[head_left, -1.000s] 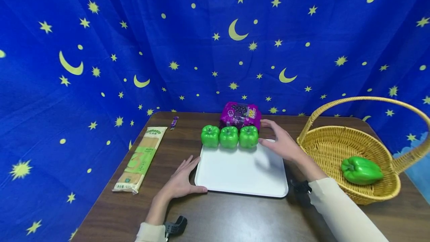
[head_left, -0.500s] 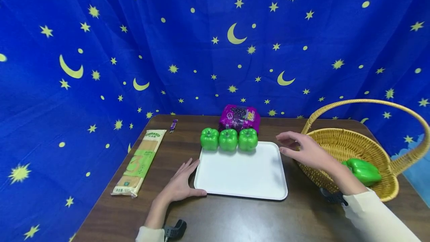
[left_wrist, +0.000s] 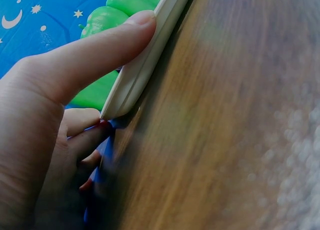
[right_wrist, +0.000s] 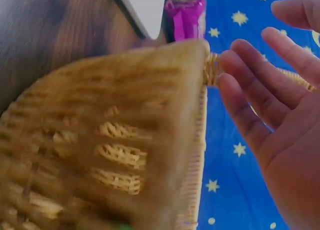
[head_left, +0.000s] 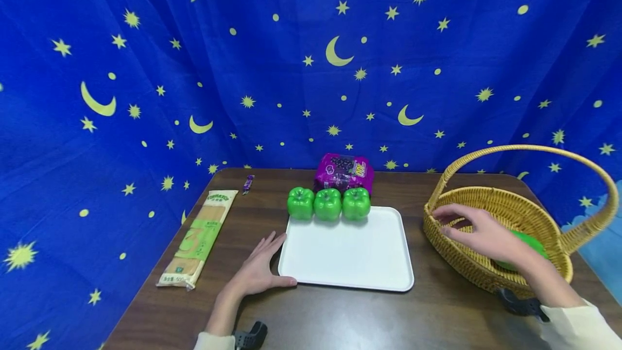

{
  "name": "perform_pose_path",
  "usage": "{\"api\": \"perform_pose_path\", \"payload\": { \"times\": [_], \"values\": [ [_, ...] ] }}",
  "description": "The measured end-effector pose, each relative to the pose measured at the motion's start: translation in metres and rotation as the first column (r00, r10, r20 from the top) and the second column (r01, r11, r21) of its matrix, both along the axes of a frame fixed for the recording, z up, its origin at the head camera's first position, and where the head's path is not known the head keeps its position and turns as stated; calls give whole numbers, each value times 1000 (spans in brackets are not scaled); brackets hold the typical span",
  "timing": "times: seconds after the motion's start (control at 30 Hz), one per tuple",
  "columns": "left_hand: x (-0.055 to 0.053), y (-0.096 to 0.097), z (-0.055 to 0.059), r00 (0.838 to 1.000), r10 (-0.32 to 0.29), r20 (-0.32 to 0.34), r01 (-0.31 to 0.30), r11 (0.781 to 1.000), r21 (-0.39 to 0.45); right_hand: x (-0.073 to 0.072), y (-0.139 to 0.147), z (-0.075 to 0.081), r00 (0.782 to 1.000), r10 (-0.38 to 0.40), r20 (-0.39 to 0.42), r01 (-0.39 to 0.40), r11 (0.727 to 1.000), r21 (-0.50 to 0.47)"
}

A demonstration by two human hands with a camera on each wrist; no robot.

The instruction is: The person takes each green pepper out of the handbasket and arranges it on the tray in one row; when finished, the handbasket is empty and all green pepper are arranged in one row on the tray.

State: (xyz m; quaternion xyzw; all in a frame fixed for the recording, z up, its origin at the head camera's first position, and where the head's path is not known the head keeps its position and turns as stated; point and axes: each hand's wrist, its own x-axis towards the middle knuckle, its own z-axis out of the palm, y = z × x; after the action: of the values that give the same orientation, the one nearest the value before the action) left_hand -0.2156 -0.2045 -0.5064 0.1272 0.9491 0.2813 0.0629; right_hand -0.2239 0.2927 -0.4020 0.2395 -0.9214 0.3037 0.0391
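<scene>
Three green bell peppers (head_left: 328,204) stand in a row along the far edge of a white tray (head_left: 346,255). My left hand (head_left: 256,270) spreads around the tray's near left corner; in the left wrist view its thumb (left_wrist: 100,57) lies against the tray's rim (left_wrist: 145,65). Over the left side of a wicker basket (head_left: 449,250) hovers my right hand (head_left: 483,234), fingers extended and holding nothing. Another green bell pepper (head_left: 533,244) lies inside the basket, partly hidden by the right hand and forearm. The right wrist view has the fingers beside the basket's rim (right_wrist: 185,115).
Behind the peppers sits a purple package (head_left: 345,173) with a grape picture. A long noodle packet (head_left: 198,239) lies at the left, with a small purple wrapped candy (head_left: 248,183) beyond it. The basket's tall handle (head_left: 522,148) arches up. A blue star-patterned curtain (head_left: 272,69) backs the table.
My right hand has moved away from the right-hand pepper of the row, rightward across to the basket. The left hand stays at the tray's corner.
</scene>
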Motion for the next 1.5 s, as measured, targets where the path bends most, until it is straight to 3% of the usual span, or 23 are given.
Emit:
{"api": "perform_pose_path", "payload": {
  "times": [0.17, 0.4, 0.63, 0.9, 1.1, 1.23, 1.37, 1.5],
  "values": [
    [1, 1, 0, 1000, 2, 8, -2, 1000, 10, 7, 16, -4, 1000, 8, -16, -7, 1000, 12],
    [3, 0, -1, 1000, -10, -1, 10, 1000, 3, 13, 39, -10, 999, -45, -17, 46, 997, 63],
    [4, 1, -1, 1000, -10, -2, 10, 1000, 6, 11, 65, -20, 997, -77, -3, 77, 995, 61],
    [2, 3, 2, 1000, -3, 7, 3, 1000, 9, 9, 84, -14, 990, -142, 8, 140, 985, 96],
    [0, 2, 2, 1000, 2, 13, -2, 1000, 0, 7, 97, -15, 986, -154, 66, 147, 984, 102],
    [0, 2, 3, 1000, 8, 17, -8, 1000, -3, 4, 103, -22, 982, -100, 162, 84, 992, 98],
    [1, 2, 4, 1000, 12, 14, -12, 1000, -7, 2, 106, -31, 958, -31, 285, 6, 996, 86],
    [1, 2, 3, 1000, 10, 7, -10, 1000, -7, 1, 106, -34, 942, -16, 335, -28, 992, 125]
  ]
}}
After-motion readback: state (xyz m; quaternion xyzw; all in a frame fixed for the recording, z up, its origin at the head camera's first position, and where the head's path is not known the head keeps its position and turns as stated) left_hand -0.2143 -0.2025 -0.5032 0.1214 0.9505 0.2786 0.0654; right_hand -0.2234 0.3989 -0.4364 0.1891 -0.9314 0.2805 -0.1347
